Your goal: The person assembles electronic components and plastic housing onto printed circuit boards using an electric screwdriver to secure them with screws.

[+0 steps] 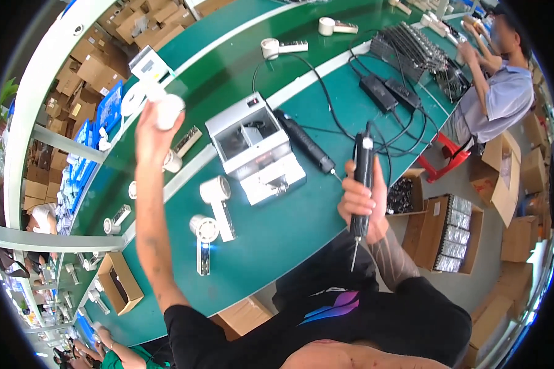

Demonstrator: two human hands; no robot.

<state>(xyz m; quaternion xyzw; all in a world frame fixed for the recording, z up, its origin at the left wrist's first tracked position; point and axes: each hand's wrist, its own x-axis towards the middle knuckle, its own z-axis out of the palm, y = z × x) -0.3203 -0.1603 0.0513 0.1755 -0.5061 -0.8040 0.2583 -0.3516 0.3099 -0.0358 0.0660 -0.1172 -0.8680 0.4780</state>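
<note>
My left hand [154,138] reaches out over the green bench, its fingers closed around a white round-headed device [168,112]. Its handle cannot be made out. In my right hand [366,203] is a black electric screwdriver [364,166], held upright with its thin bit pointing down, near the bench's front edge. Two white round-headed handheld devices, like small fans, lie on the bench between my arms: one [223,215] shows a plain handle, the other [204,234] has a vented head and bare inner parts in its handle.
A grey open-topped machine [250,138] stands mid-bench, with a second black screwdriver [308,144] beside it. Black power adapters [378,92] and cables lie to the right. More white devices [283,48] rest along the far strip. A co-worker [495,92] sits at right, near cardboard boxes [452,234].
</note>
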